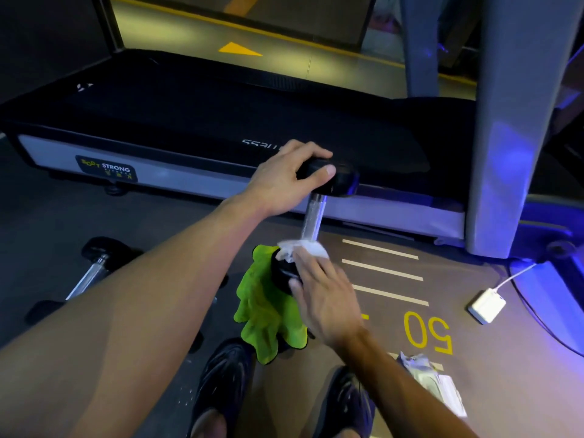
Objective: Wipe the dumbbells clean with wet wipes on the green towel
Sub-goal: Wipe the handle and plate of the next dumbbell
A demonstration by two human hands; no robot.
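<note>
Head view: a dumbbell point(314, 216) stands on end near the middle of the scene, its lower head planted on the green towel point(262, 311) spread on the floor; the left hand point(284, 181) clamps the upper head from the left, fingers curled over the top and thumb on the near face; the right hand point(322, 292) presses a wet wipe point(303, 249) onto the lower head, fingers fairly flat and closed on the wipe. A second dumbbell point(91, 273) lies on the floor at left, well apart; the wipes packet point(433, 380) lies near right. The step in hand looks like scrubbing the lower head; next probably calls for carrying the wipe up the chrome handle while the left hand steadies.
</note>
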